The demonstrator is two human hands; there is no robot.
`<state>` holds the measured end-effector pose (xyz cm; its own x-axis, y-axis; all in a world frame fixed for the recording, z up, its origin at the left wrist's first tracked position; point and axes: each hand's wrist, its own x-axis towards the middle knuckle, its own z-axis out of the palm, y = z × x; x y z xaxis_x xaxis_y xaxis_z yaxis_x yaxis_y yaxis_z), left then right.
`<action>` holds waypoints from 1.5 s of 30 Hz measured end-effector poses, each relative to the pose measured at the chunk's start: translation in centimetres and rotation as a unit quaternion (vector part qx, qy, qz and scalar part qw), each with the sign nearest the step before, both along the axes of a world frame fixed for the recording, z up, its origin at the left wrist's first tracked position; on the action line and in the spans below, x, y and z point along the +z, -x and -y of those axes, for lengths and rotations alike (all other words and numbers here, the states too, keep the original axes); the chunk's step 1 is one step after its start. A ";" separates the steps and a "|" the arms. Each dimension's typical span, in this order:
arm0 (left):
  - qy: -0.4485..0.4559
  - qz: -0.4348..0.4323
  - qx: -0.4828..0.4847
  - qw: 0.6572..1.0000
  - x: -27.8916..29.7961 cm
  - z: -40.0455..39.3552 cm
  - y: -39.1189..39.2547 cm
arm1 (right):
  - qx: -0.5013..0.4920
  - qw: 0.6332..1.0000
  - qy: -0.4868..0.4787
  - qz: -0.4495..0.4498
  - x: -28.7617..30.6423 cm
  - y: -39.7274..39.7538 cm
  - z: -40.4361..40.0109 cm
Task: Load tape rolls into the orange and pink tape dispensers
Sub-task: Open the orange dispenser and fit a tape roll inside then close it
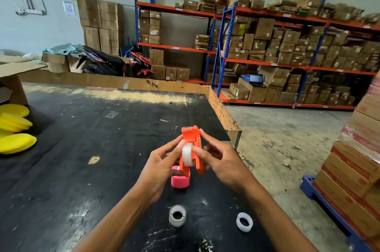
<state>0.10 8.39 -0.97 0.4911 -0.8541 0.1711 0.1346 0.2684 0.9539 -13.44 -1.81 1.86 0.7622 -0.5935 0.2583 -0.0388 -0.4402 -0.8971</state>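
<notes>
I hold the orange tape dispenser (pixel 191 138) above the black table, its cutter end pointing away from me. A white tape roll (pixel 186 154) sits between its two side walls. My left hand (pixel 162 166) grips the dispenser's left side with the thumb on the roll. My right hand (pixel 221 159) grips the right side, thumb also touching the roll. The pink tape dispenser (pixel 179 180) lies on the table just below the orange one, partly hidden by it. A second tape roll (pixel 177 215) stands near the front edge. A thin white ring (pixel 244 222) lies to its right.
The black table (pixel 82 149) has a cardboard rim along its far and right edges. Yellow round pads (pixel 15 128) lie at the left. Shelving with cartons (pixel 287 56) stands behind, and stacked boxes on a blue pallet (pixel 353 169) are at the right.
</notes>
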 end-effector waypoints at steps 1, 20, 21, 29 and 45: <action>-0.001 0.010 0.001 1.000 0.0 -0.1 0.0 | 0.014 1.000 -0.003 0.002 0.0 0.1 0.0; -0.079 0.053 0.050 0.994 2.5 2.2 0.5 | -0.123 0.976 0.173 0.041 -1.3 -0.8 -0.2; -0.079 0.072 0.070 0.992 2.5 2.4 0.6 | -0.131 0.973 0.186 0.041 -1.4 -0.9 -0.3; -0.072 0.014 0.065 0.995 2.0 2.4 0.0 | -0.157 0.970 0.172 0.072 -1.5 -1.5 -0.8; -0.001 -0.074 -0.032 0.997 1.2 1.3 -0.4 | -0.094 0.986 -0.064 0.121 1.2 -0.1 -0.5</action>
<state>0.51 7.13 0.26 0.4557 -0.8846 0.0987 0.2904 0.2526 0.9230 -13.32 -1.35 3.04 0.5602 -0.7587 0.3325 0.1134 -0.3274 -0.9381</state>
